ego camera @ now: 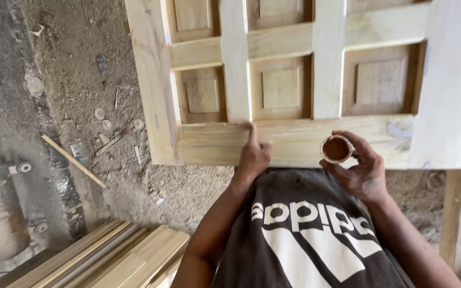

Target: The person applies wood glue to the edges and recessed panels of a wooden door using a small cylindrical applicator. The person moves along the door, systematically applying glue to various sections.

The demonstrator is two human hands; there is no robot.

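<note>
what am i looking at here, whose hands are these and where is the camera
There is one picture, taken by a camera worn on a person's head and looking down, so the dark printed shirt at the bottom is their own chest. Both bare hands are theirs. The left hand presses a fingertip on the bottom rail of an unfinished wooden panelled door lying flat in front of them. The right hand holds a small round container of reddish-brown paste, its fingers curled around it. Beyond the door is a dirt floor with scraps, small discs and a thin wooden stick. A stack of planks lies at lower left.
</note>
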